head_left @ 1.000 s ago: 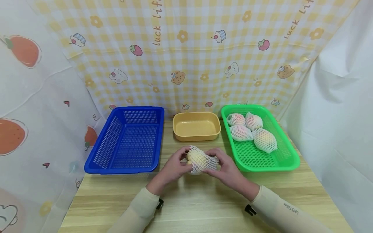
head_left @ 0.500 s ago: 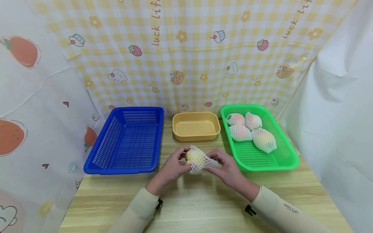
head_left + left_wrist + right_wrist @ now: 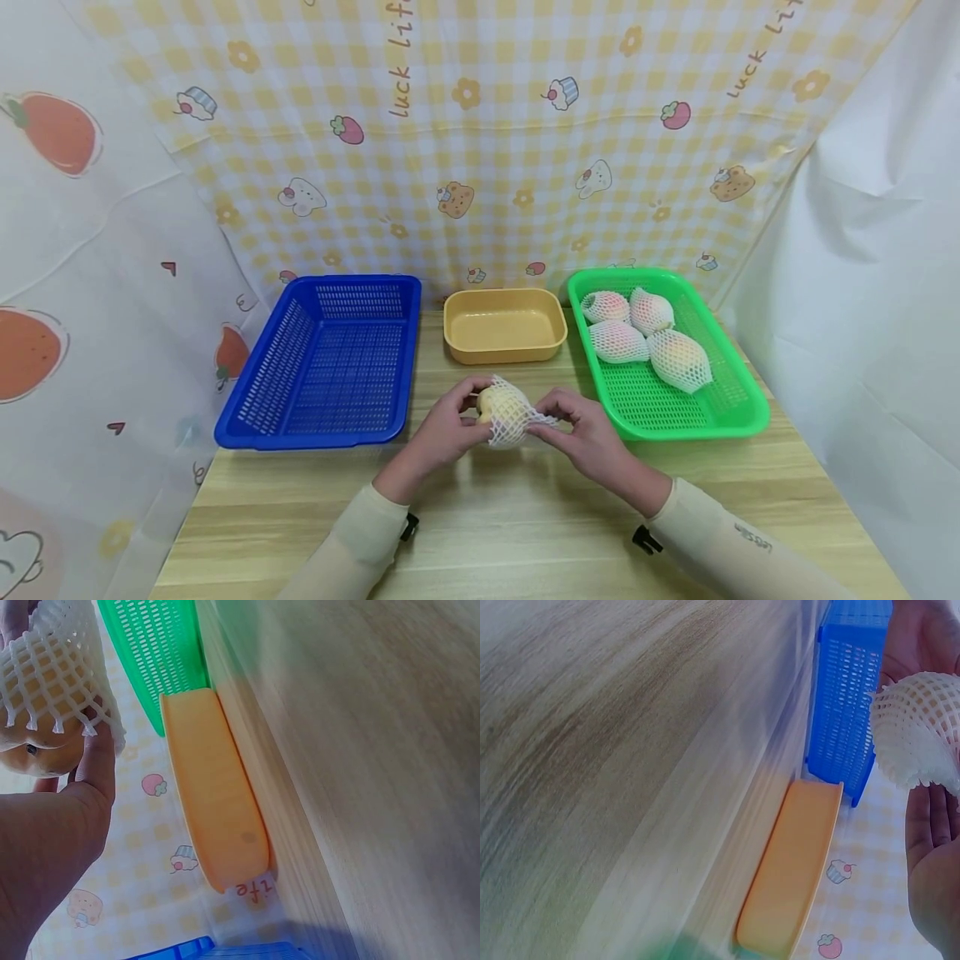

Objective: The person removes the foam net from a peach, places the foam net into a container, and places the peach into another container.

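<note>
A round yellow fruit (image 3: 43, 759), with a small dark dimple at its bare end, is held up over the table between both hands. White foam netting (image 3: 507, 410) covers most of it. My left hand (image 3: 444, 427) grips the fruit at its uncovered left end, thumb in front and fingers behind, some of them lying over the net's edge. On the other side, my right hand (image 3: 583, 435) pinches the net's loose tail, gathered narrow between thumb and fingers. In the right wrist view the netting (image 3: 922, 727) hides the fruit.
A blue basket (image 3: 411, 367) stands at the left, a small tan tub (image 3: 506, 354) at the back middle. The green basket (image 3: 652, 429) at the right holds several netted fruits (image 3: 679, 361). A checked curtain (image 3: 510, 133) hangs behind the wooden table (image 3: 480, 533).
The net's right end, wider a second ago, is now drawn into a narrow tail in my right hand's fingers. My left hand and the fruit have stayed almost still.
</note>
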Demonstrator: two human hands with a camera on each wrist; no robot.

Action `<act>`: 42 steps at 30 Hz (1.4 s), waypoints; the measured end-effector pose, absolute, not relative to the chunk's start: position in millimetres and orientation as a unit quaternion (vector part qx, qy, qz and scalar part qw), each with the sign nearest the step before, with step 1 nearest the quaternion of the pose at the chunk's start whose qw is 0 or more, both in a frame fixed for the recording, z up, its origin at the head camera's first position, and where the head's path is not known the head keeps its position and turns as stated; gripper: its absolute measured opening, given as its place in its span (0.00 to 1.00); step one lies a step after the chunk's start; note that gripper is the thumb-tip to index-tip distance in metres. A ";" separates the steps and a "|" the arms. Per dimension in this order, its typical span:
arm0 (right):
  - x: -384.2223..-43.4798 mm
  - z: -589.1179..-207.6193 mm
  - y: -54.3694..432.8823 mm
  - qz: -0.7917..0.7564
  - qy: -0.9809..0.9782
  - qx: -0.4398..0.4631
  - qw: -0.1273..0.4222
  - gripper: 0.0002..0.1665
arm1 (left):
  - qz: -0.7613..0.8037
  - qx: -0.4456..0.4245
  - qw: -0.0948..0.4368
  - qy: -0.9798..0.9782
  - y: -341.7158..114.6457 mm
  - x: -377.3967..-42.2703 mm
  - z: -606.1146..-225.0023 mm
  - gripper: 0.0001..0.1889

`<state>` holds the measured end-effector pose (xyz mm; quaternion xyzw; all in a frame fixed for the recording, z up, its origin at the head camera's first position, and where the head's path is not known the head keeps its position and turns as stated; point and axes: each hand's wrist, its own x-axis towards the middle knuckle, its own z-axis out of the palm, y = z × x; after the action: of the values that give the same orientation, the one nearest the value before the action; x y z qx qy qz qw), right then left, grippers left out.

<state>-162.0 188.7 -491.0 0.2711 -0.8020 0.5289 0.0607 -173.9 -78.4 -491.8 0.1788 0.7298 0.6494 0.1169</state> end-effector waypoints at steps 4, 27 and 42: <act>-161.2 -490.1 189.9 0.531 -0.799 0.276 0.055 0.10 | 0.653 0.180 0.114 0.727 -78.6 -174.3 -492.2 0.36; -163.1 -485.8 193.1 0.508 -0.807 0.301 0.019 0.11 | 0.651 0.177 0.113 0.730 -80.8 -174.5 -491.7 0.33; -168.5 -465.2 201.9 0.464 -0.835 0.292 -0.038 0.06 | 0.655 0.174 0.111 0.727 -81.9 -174.1 -492.1 0.32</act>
<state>-168.5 201.9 -465.2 0.2922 -0.8352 0.4644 -0.0375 -174.1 -81.9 -492.1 0.1738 0.7268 0.6553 0.1106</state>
